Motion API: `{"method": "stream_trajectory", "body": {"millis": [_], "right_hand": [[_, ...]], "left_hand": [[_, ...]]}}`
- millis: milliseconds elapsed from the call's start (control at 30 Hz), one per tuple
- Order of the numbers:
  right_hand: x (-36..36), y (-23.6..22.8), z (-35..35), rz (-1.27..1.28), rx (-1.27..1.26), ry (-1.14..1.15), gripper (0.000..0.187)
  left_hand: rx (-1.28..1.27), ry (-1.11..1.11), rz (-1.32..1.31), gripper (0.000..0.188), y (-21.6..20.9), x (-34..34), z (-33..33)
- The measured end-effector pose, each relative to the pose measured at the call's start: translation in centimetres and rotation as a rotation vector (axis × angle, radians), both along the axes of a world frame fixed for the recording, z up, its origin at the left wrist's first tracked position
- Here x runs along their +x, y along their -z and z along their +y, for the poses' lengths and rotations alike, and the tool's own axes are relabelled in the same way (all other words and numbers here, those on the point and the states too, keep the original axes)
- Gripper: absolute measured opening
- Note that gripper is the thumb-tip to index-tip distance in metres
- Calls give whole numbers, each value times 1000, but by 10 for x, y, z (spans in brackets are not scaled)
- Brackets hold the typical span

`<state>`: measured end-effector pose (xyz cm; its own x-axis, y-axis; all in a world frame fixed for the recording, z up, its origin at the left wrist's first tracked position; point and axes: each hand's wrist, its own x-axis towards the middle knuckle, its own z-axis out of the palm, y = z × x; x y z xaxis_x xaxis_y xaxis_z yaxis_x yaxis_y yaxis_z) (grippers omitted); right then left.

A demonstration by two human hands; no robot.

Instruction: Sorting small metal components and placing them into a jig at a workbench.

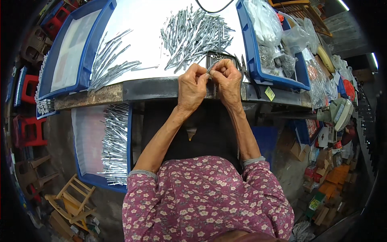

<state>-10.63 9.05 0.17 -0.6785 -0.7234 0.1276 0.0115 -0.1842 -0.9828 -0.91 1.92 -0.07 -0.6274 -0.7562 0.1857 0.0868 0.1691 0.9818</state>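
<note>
Over the near edge of the white table, the thumbs and forefingers of both hands meet almost tip to tip. The left hand and the right hand each pinch narrowly at a small piece between them; it is mostly covered by the fingertips, and I cannot tell its shape. The other fingers curl toward the palms.

Just behind the fingertips lies a small black tray with tiny bits in it, and beside the right hand rests a pair of pliers. Farther back, a large heap of slim grey metal rods spreads over the tabletop; a looser bunch of rods lies to the left, next to a long blue tray. On the right, another blue tray holds clear plastic bags, and a yellow tag hangs at the table's edge. Below the table on the left, a lower blue bin contains many more rods, lying crosswise in a stack. Red stools and a wooden chair stand beyond it.
</note>
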Motion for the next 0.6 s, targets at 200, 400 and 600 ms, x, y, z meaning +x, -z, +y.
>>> {"method": "stream_trajectory", "body": {"millis": [200,400,600], "right_hand": [[-4,4,2,-241,-86,-90,14],[0,-6,6,-349,-91,-93,18],[-2,-5,7,-361,-89,-91,19]], "left_hand": [[-233,-41,-7,3,6,-1,-2],[-381,-80,25,1,14,-3,-4],[-306,-51,-1,1,8,-3,-3]]}}
